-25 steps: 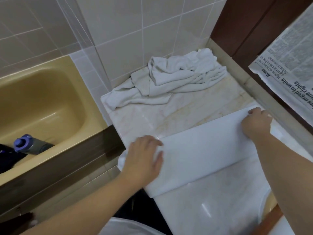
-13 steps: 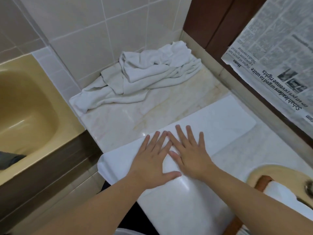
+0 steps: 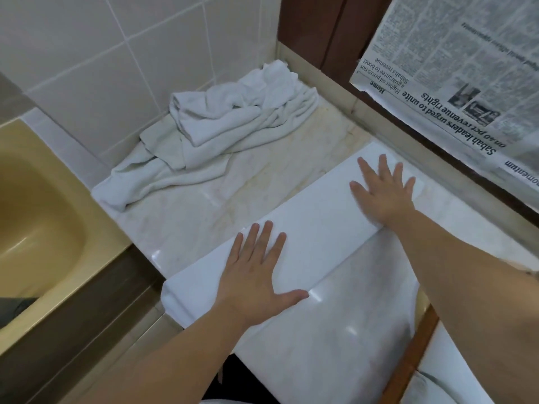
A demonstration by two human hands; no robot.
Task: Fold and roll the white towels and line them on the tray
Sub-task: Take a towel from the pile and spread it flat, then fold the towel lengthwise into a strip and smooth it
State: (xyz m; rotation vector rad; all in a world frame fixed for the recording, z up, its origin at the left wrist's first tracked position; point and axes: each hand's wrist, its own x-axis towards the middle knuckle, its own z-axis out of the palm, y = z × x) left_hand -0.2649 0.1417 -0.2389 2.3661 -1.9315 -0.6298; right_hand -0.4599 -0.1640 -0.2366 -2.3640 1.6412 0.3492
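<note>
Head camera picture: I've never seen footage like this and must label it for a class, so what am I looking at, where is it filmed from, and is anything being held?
There is no machine here. A person wears a camera on the head, so you look forward and down along their own two arms.

Both hands lie flat, fingers spread, on a folded white towel stretched as a long strip across a marble counter. The left hand presses near one end, the right hand near the other. Nothing is gripped; they only press.

A heap of crumpled white towels lies in the corner against the tiled wall. A yellow bathtub is at left, and a newspaper hangs at upper right.
</note>
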